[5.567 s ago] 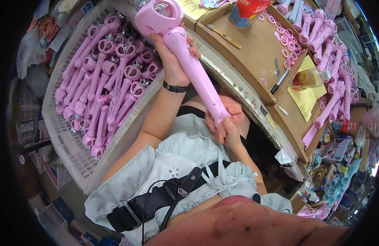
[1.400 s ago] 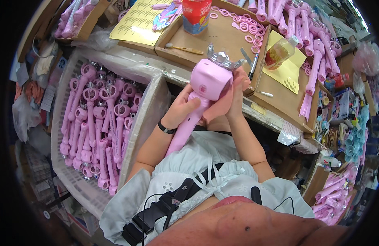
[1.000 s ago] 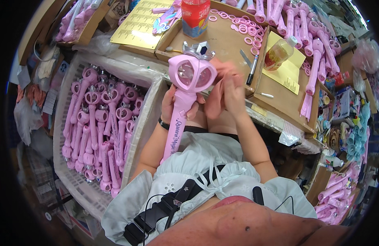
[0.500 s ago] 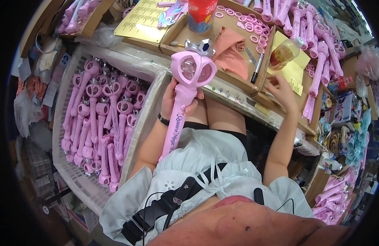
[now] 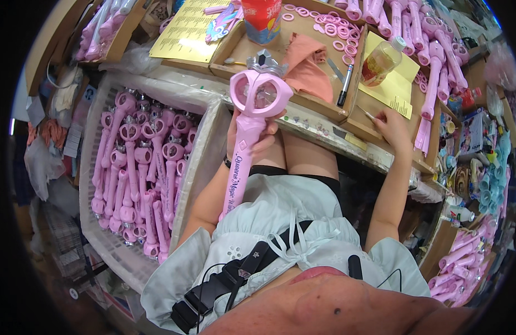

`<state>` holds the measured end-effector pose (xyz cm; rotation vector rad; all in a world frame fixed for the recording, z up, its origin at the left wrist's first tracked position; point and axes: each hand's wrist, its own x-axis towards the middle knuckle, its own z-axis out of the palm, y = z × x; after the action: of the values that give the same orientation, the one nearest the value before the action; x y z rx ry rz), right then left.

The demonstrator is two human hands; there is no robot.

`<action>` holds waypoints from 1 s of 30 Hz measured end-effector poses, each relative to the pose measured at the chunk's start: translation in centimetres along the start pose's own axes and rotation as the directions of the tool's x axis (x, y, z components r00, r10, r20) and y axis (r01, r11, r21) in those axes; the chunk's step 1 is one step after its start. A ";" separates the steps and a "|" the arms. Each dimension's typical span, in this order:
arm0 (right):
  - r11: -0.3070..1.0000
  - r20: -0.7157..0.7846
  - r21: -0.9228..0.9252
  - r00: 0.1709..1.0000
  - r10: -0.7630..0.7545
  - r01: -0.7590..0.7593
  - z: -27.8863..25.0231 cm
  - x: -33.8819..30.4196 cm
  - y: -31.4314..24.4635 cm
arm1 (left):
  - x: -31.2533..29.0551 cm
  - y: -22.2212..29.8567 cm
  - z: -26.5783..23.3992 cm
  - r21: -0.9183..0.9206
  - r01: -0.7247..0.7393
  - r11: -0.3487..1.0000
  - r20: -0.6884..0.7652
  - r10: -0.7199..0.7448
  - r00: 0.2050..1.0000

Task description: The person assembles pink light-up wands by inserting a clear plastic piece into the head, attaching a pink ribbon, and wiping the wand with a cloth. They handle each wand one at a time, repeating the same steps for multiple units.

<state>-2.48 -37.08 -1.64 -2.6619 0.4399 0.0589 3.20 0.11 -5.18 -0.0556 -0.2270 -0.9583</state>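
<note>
A pink toy wand (image 5: 244, 151) with a rounded, windowed head and a silver crown on top stands tilted in front of my lap. My left hand (image 5: 266, 140) is closed around its handle just below the head. Over the cardboard tray at the right, my right hand (image 5: 392, 125) pinches a thin, pointed stick-like tool (image 5: 367, 114), too small to tell its exact kind. Its tip is apart from the wand. Near that hand lie a yellow printed sheet (image 5: 400, 99) and a bottle with yellowish contents (image 5: 382, 62).
A white basket (image 5: 90, 192) full of similar wands stands at my left. Ahead, a cardboard tray (image 5: 235, 70) holds a red container (image 5: 262, 19), an orange cloth (image 5: 308, 70), a black marker (image 5: 344, 86) and several pink rings (image 5: 337, 30). More pink wands (image 5: 436, 67) are piled at the far right.
My right hand has lowered onto the tray area, and a thin pointed tool now shows in its fingers. The wand stays in my left hand, turned slightly. The view has shifted a little.
</note>
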 end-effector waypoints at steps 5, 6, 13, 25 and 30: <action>0.983 -0.479 -0.048 0.859 -0.178 0.177 1.5 -2.3 -1.9 | 0.1 -0.6 -1.6 0.448 0.098 0.889 -0.306 0.049 0.951; 0.970 -0.535 0.002 0.820 -0.204 0.242 1.5 -2.9 -2.6 | 0.0 -0.6 -1.7 0.471 0.143 0.870 -0.387 0.057 0.920; 0.904 -0.507 0.065 0.794 -0.335 0.422 3.2 -6.9 -5.6 | 1.3 1.3 -0.3 0.167 0.179 0.969 -0.258 -0.132 0.957; 0.822 -0.406 -0.261 0.715 -0.568 0.505 7.3 -8.9 -2.7 | 3.3 -1.8 3.4 -0.660 0.183 0.729 -0.092 -0.321 0.943; 0.854 -0.587 0.136 0.735 -0.339 0.502 6.1 -7.4 -4.2 | 3.6 -2.0 3.5 -0.674 0.172 0.718 -0.091 -0.312 0.946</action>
<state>-8.02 -28.62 -4.58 -2.3778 -0.0217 -0.8657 2.95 -3.45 -1.14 -0.5986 0.3178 -1.2674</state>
